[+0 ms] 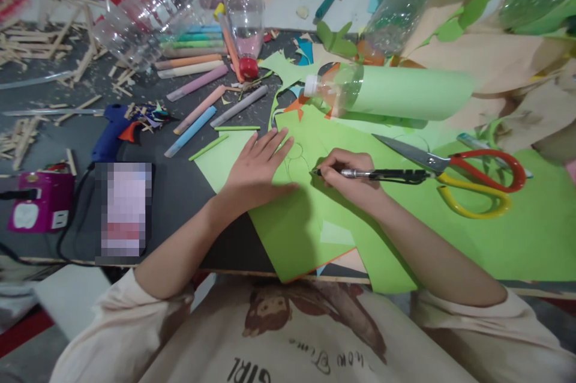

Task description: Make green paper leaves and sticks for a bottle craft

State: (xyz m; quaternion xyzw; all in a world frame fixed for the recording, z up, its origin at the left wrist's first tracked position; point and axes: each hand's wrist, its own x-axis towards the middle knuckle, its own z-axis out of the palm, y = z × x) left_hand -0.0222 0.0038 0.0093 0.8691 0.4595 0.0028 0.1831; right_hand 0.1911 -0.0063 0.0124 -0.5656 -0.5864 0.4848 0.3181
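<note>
My left hand (256,170) lies flat with fingers spread on a bright green sheet (288,233). Between my hands, thin drawn lines show on the sheet, a small round shape above a longer curved outline. My right hand (348,176) grips a black and silver pen (387,175), its tip touching or just above the paper beside the outline. Right of that hand lie scissors (434,161) with one red and one yellow handle, blades apart. A clear bottle wrapped in pale green paper (409,92) rests on its side above the sheet.
At left are a blue glue gun (110,131), a phone (123,209), a purple box (42,200) and wooden sticks (40,41). Coloured chalk-like sticks (198,83) lie mid-left. Clear bottles (243,5) and beige paper (504,65) fill the back.
</note>
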